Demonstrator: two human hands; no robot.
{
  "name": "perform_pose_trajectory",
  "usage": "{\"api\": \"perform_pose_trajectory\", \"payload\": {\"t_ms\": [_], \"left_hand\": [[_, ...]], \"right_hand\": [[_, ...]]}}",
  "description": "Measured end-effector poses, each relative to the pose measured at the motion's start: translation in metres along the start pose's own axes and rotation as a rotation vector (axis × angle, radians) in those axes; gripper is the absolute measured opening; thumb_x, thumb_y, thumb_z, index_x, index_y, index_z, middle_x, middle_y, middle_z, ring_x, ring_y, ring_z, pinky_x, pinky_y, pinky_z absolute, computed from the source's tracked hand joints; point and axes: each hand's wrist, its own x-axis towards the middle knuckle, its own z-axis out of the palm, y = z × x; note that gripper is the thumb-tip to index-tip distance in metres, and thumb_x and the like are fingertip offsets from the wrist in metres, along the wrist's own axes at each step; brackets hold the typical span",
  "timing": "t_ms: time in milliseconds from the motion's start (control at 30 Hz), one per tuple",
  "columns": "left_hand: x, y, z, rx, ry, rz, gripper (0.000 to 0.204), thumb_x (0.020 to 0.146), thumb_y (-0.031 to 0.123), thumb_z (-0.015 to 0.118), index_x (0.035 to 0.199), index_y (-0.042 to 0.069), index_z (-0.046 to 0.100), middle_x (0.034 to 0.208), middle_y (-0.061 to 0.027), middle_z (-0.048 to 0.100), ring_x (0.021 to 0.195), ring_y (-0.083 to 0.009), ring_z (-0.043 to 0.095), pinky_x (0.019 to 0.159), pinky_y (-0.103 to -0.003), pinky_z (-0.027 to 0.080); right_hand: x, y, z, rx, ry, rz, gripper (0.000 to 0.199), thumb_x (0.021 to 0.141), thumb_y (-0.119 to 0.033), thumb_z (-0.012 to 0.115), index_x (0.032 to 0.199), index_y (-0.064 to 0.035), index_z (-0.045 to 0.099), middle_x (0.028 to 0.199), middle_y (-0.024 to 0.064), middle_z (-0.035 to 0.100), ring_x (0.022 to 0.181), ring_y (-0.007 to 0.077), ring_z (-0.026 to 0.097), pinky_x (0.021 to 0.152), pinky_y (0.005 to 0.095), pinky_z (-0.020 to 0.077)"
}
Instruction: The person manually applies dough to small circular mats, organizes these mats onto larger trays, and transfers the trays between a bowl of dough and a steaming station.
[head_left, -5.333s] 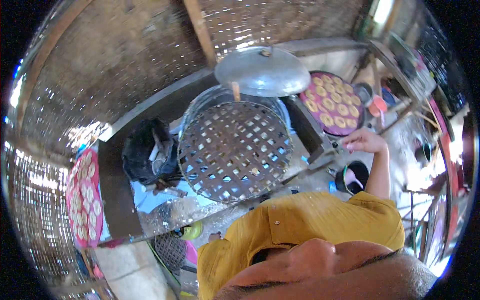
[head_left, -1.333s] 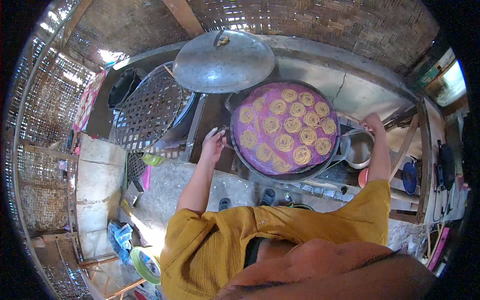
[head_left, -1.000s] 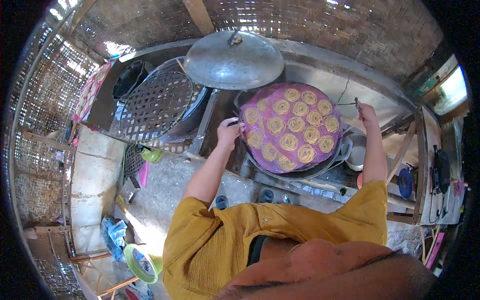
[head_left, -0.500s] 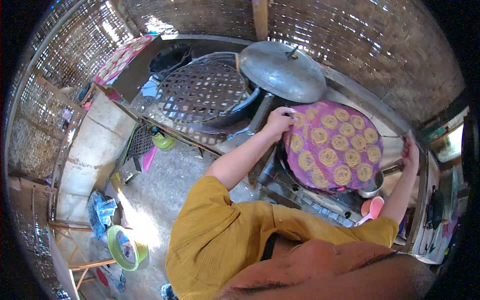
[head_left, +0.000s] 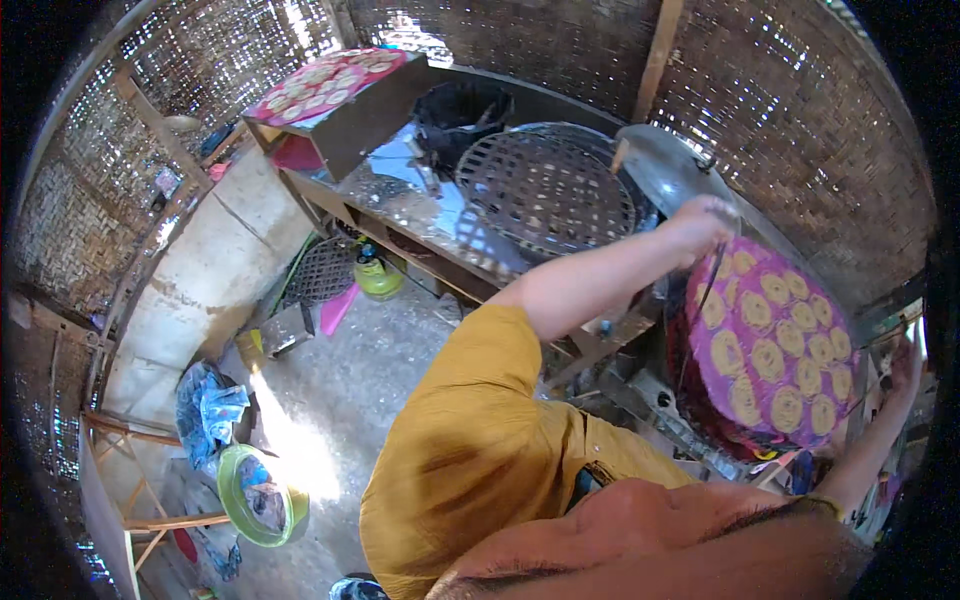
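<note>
A round pink sheet (head_left: 738, 335), dotted with several yellow coiled dough rounds, lies over a dark round vessel at the right. My left hand (head_left: 703, 228) is closed above the sheet's far left edge. From it a thin dark cord (head_left: 706, 285) runs down along the sheet's left side, so the hand appears to grip the cord. Beyond the sheet's right edge is my right hand (head_left: 905, 365), raised and blurred. Whether those fingers hold anything does not show.
A woven round rack (head_left: 545, 190) sits on a wide pan, with a metal lid (head_left: 672, 165) behind my left hand. Another pink sheet with pale rounds (head_left: 325, 85) rests on a box at the far left. A green gas cylinder (head_left: 378, 275) and green bucket (head_left: 292, 515) stand on the floor.
My view has turned left, so the scene sits further right. My left hand has lifted from the sheet's rim with the dark cord. My right hand has moved outward from the sheet.
</note>
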Motion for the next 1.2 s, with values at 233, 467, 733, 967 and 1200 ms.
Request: {"api": "perform_pose_trajectory", "payload": {"t_ms": [233,467,733,967,1200], "left_hand": [[-0.052,0.169,-0.05,-0.011,-0.041,0.27,0.039,0.063,-0.01,0.053,0.098,0.003,0.047,0.072,-0.0137,0.052,0.064,-0.0231,0.053,0.057,-0.034,0.043],[-0.101,0.278,-0.134,0.134,0.17,0.473,0.035,0.067,-0.006,0.05,0.1,0.004,0.048,0.081,-0.0188,0.05,0.07,-0.0277,0.052,0.059,-0.035,0.043],[-0.136,0.36,-0.286,0.261,0.444,0.7,0.037,0.065,-0.007,0.052,0.1,0.004,0.049,0.073,-0.014,0.052,0.057,-0.0176,0.05,0.043,-0.023,0.035],[-0.121,0.404,-0.397,0.369,0.531,0.715,0.044,0.061,-0.008,0.055,0.103,0.006,0.051,0.067,-0.0089,0.051,0.052,-0.0112,0.045,0.039,-0.02,0.029],[-0.097,0.424,-0.493,0.385,0.595,0.647,0.045,0.064,-0.011,0.052,0.106,0.004,0.048,0.07,-0.0091,0.052,0.058,-0.0136,0.053,0.036,-0.02,0.035]], "right_hand": [[-0.012,-0.067,0.172,0.116,-0.098,-0.269,0.043,0.083,-0.028,0.045,0.125,-0.0211,0.034,0.069,0.0005,0.051,0.043,0.0041,0.04,0.035,0.0138,0.0335],[0.02,-0.089,0.331,-0.047,-0.346,-0.369,0.037,0.081,-0.032,0.049,0.113,-0.0139,0.046,0.063,0.0013,0.05,0.039,0.0057,0.039,0.032,0.0148,0.0321],[0.038,-0.061,0.642,0.309,-0.321,-0.055,0.045,0.064,-0.046,0.066,0.067,-0.0039,0.052,0.049,0.0026,0.047,0.032,0.0082,0.036,0.033,0.017,0.0319],[0.054,-0.013,0.791,0.383,-0.456,-0.122,0.044,0.06,-0.049,0.068,0.062,-0.0094,0.049,0.047,-0.001,0.045,0.039,0.0075,0.044,0.035,0.0181,0.0324],[0.122,0.016,0.886,0.35,-0.445,0.008,0.036,0.066,-0.049,0.063,0.066,-0.0157,0.05,0.048,-0.0025,0.038,0.041,0.0109,0.035,0.038,0.023,0.0276]]}}
